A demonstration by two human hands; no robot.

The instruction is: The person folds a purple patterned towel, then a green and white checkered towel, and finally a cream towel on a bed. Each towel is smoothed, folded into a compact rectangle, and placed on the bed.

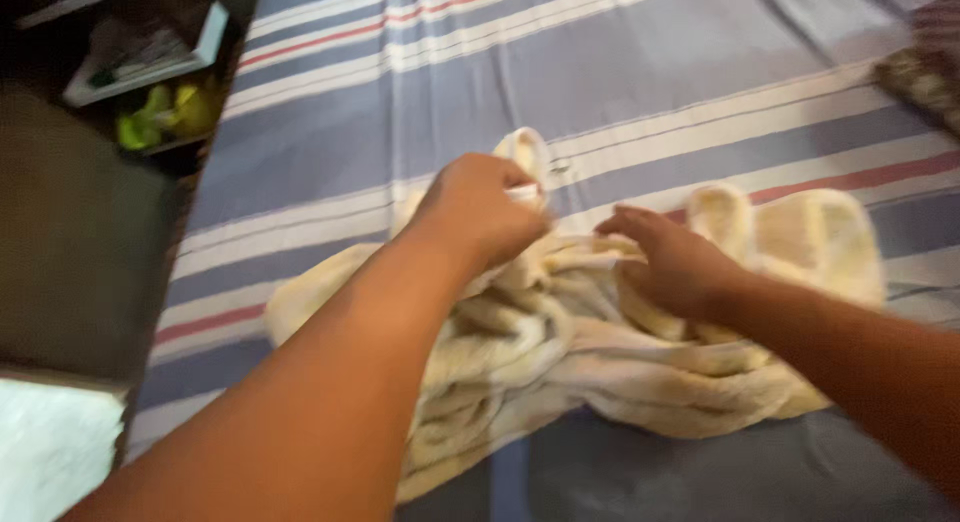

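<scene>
Basically left hand [478, 210] is pinching soft, light cream garment [590, 332] at its edge; right hand [672, 262] pressing folds, fingers loosely curled.

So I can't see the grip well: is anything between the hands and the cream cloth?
Nothing visible. The left hand pinches a fold of the cloth directly, and the right hand rests on it, on the striped sheet.

Under your left hand [478, 210] and right hand [672, 262], a cream blanket [560, 352] of thick, plush, matt fleece in soft ridged folds, the bed [420, 92] beneath you in smooth, flat-woven striped sheet cloth, matt throughout.
</scene>
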